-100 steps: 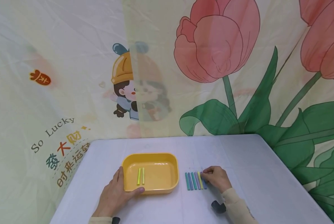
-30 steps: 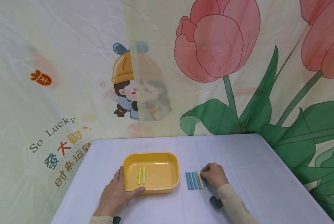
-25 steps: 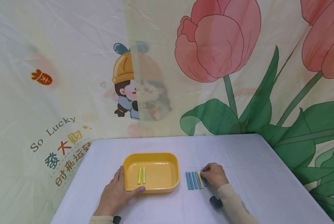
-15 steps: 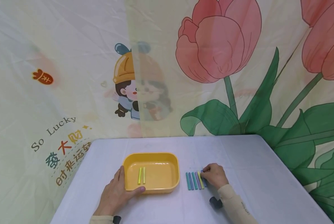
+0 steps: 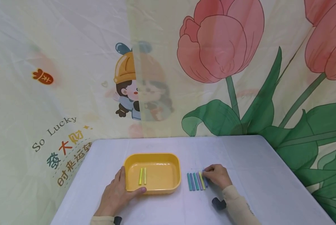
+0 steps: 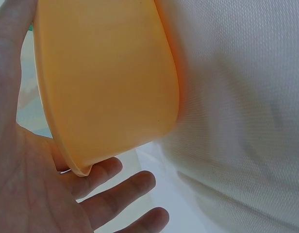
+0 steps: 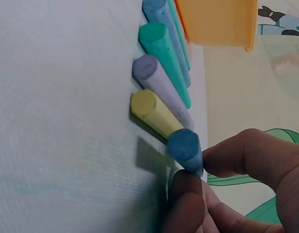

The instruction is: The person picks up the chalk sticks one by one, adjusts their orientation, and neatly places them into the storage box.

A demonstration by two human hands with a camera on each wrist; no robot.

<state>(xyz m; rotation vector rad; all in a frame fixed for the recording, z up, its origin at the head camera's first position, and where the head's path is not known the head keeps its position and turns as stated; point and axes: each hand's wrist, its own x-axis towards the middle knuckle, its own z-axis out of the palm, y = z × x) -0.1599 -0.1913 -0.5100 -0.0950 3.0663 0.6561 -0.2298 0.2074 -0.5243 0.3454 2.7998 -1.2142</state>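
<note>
The left hand [image 5: 114, 195] grips the near left corner of a yellow plastic tray [image 5: 168, 190], thumb along the near wall, fingers at the left side. In the left wrist view those fingers [image 6: 115, 199] reach past the tray's rim [image 6: 81, 167]. Two yellow chalk sticks [image 5: 140, 177] lie inside the tray. To its right is a row of chalk sticks: teal [image 5: 189, 182], blue, teal, purple [image 5: 199, 181] and yellow [image 5: 202, 181]. At the row's right end the right hand [image 5: 218, 175] pinches a blue chalk stick [image 7: 184, 148] between thumb and fingertips, close beside the yellow one.
A white cloth covers the table [image 5: 241, 156], which backs onto a printed curtain [image 5: 153, 131] with tulips and a cartoon figure. Black wrist devices [image 5: 219, 203] sit on both forearms. Faint marks [image 5: 197, 164] show on the cloth beyond the chalk.
The right hand and the blue chalk stick have shifted slightly away from the person since the oldest frame. The left hand and tray have stayed nearly still.
</note>
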